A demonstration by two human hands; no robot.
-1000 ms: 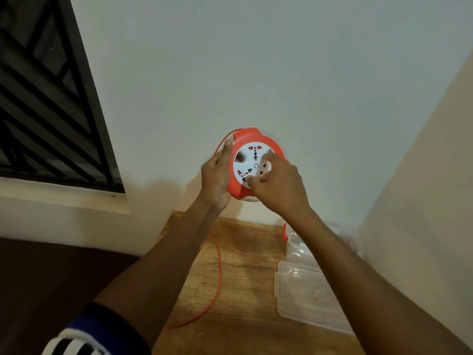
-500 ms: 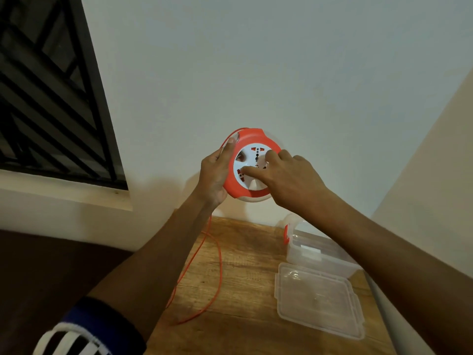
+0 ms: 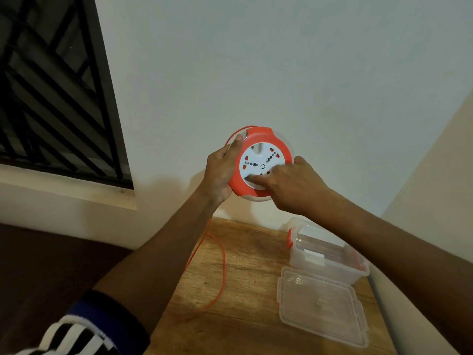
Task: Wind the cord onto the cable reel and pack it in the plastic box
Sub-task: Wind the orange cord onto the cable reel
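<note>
Since a moment ago the right hand (image 3: 294, 185) has cranked the cable reel (image 3: 259, 163) round, left hand (image 3: 221, 170) fingers clamped on its rim; slack cord (image 3: 222, 267) could snag on the counter (image 3: 238, 326).

pale wall (image 3: 281, 60) ahead, dark barred window (image 3: 51, 93) far left over a ledge (image 3: 64, 193), wooden table (image 3: 245, 252) near, dim light.

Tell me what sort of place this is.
Probably a room corner in a home: plain painted walls, a barred window with a sill, and a small wooden table pushed against the wall.
</note>
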